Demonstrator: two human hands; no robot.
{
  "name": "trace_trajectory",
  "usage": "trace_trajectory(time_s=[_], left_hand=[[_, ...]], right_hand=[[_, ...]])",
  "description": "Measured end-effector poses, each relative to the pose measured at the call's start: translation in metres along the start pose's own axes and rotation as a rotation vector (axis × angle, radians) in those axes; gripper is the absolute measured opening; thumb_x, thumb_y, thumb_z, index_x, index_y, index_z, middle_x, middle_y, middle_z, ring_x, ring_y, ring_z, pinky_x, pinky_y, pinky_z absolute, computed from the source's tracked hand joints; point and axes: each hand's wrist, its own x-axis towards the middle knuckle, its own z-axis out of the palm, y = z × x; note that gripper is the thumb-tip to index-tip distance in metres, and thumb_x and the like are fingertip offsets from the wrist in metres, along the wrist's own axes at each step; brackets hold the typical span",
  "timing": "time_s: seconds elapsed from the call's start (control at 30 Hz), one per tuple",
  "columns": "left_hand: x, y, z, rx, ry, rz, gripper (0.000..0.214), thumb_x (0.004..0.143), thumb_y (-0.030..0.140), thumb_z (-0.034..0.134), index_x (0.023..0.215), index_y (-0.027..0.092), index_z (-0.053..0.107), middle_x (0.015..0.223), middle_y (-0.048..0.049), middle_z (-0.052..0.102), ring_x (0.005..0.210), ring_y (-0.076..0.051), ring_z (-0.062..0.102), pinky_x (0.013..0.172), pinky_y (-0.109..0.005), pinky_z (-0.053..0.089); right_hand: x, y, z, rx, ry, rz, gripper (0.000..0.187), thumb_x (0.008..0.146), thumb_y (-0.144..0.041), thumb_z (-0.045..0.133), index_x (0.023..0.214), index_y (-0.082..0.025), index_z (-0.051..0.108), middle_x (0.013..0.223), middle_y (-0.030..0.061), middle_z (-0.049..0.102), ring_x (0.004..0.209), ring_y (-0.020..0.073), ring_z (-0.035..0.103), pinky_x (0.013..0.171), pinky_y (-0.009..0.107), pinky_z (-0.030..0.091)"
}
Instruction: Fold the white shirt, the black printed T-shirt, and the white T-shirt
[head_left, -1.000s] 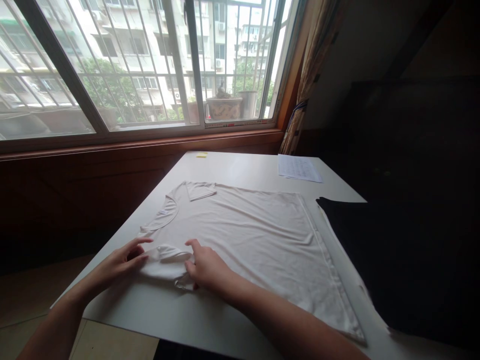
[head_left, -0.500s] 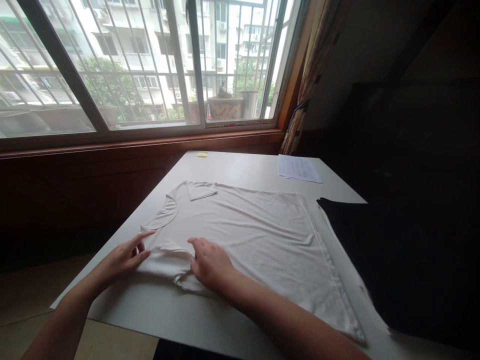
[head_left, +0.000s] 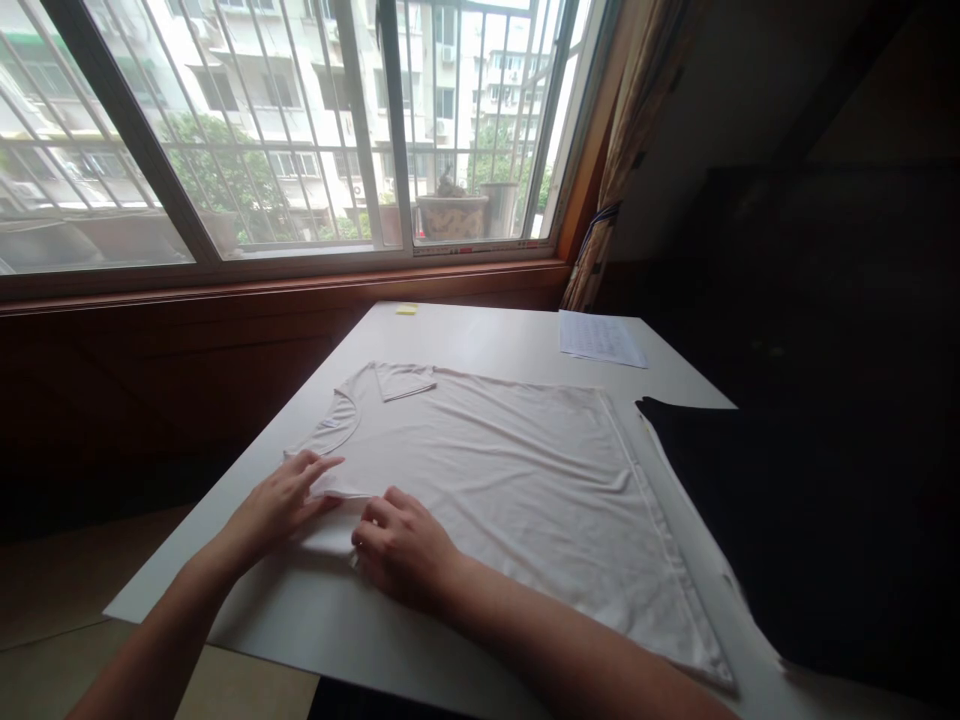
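A white T-shirt [head_left: 495,440] lies spread on the white table, its neckline to the left and its hem to the right. The far sleeve [head_left: 405,381] is folded inward over the body. At the near shoulder, my left hand [head_left: 289,500] rests on the cloth with its index finger stretched out and its thumb apart, beside the near sleeve. My right hand [head_left: 405,548] has its fingers curled in on the near sleeve's end, and part of that cloth is hidden beneath the hand.
Dark folded cloth [head_left: 810,530] covers the right part of the table [head_left: 480,335]. Printed papers [head_left: 602,339] and a small yellow pad [head_left: 406,310] lie towards the far edge. Beyond stands a barred window [head_left: 300,130], with a tied curtain [head_left: 600,230] at its right.
My left hand has moved right and further over the shoulder of the T-shirt. My right hand has shifted slightly left and curled its fingers on the near sleeve.
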Motion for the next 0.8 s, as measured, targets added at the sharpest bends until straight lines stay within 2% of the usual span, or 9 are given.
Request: trace_trajectory(time_s=[0.1, 0.17, 0.27, 0.33, 0.47, 0.6, 0.7, 0.8], left_hand=[[0.023, 0.012, 0.008, 0.075, 0.052, 0.001, 0.047, 0.098, 0.052, 0.055, 0.139, 0.029, 0.058, 0.127, -0.0106, 0.06, 0.107, -0.028, 0.064, 0.092, -0.04, 0.052], [0.037, 0.017, 0.01, 0.094, 0.102, -0.016, 0.047, 0.098, 0.052, 0.055, 0.138, 0.027, 0.058, 0.126, -0.0116, 0.06, 0.11, -0.029, 0.063, 0.092, -0.041, 0.052], [0.05, 0.013, 0.008, 0.082, 0.154, -0.04, 0.045, 0.098, 0.049, 0.057, 0.137, 0.026, 0.058, 0.123, -0.0112, 0.061, 0.106, -0.028, 0.064, 0.088, -0.038, 0.053], [0.05, 0.004, 0.002, 0.037, 0.169, -0.05, 0.044, 0.098, 0.051, 0.057, 0.133, 0.025, 0.061, 0.116, -0.0093, 0.062, 0.097, -0.025, 0.066, 0.085, -0.036, 0.053], [0.024, -0.024, -0.013, -0.134, 0.133, -0.093, 0.042, 0.096, 0.058, 0.057, 0.115, 0.023, 0.07, 0.098, -0.0053, 0.066, 0.082, -0.02, 0.067, 0.077, -0.032, 0.055], [-0.024, -0.047, -0.024, -0.281, 0.001, -0.196, 0.045, 0.092, 0.06, 0.063, 0.117, 0.025, 0.071, 0.1, -0.005, 0.072, 0.092, -0.023, 0.071, 0.08, -0.03, 0.057], [-0.056, -0.052, -0.029, -0.299, -0.061, -0.244, 0.048, 0.09, 0.058, 0.067, 0.127, 0.027, 0.068, 0.105, -0.0044, 0.074, 0.101, -0.024, 0.071, 0.09, -0.032, 0.056], [-0.074, -0.049, -0.03, -0.252, -0.028, -0.249, 0.049, 0.086, 0.058, 0.071, 0.126, 0.03, 0.068, 0.108, -0.0035, 0.073, 0.106, -0.025, 0.069, 0.094, -0.033, 0.055]], right_hand=[[-0.002, -0.002, 0.004, 0.006, -0.03, -0.079, 0.018, 0.098, -0.03, 0.055, 0.087, -0.021, 0.065, 0.095, 0.0056, 0.064, 0.085, 0.0212, 0.05, 0.08, 0.035, 0.044], [-0.004, -0.003, 0.005, 0.011, -0.047, -0.099, 0.017, 0.098, -0.03, 0.056, 0.089, -0.021, 0.066, 0.096, 0.0053, 0.066, 0.082, 0.0203, 0.051, 0.078, 0.034, 0.044], [-0.007, -0.004, 0.003, 0.042, -0.051, -0.09, 0.014, 0.096, -0.034, 0.059, 0.1, -0.022, 0.067, 0.101, 0.0047, 0.067, 0.086, 0.0206, 0.053, 0.079, 0.034, 0.043], [-0.009, -0.004, 0.002, 0.055, -0.046, -0.066, 0.02, 0.095, -0.038, 0.062, 0.108, -0.024, 0.066, 0.105, 0.0043, 0.067, 0.091, 0.0215, 0.054, 0.079, 0.034, 0.043], [-0.009, -0.005, 0.003, 0.028, -0.069, -0.062, 0.021, 0.094, -0.041, 0.063, 0.103, -0.022, 0.065, 0.102, 0.0046, 0.066, 0.09, 0.022, 0.054, 0.075, 0.034, 0.041], [-0.009, -0.008, 0.005, -0.01, -0.063, -0.077, 0.015, 0.096, -0.035, 0.06, 0.094, -0.02, 0.063, 0.099, 0.0043, 0.064, 0.086, 0.021, 0.053, 0.071, 0.034, 0.041], [-0.009, -0.012, 0.004, -0.033, -0.068, -0.085, 0.014, 0.095, -0.034, 0.06, 0.095, -0.02, 0.061, 0.099, 0.0039, 0.063, 0.084, 0.021, 0.052, 0.07, 0.035, 0.041], [-0.009, -0.016, 0.001, -0.053, -0.092, -0.103, 0.014, 0.094, -0.034, 0.061, 0.095, -0.02, 0.06, 0.1, 0.0042, 0.062, 0.085, 0.0215, 0.052, 0.07, 0.036, 0.042]])
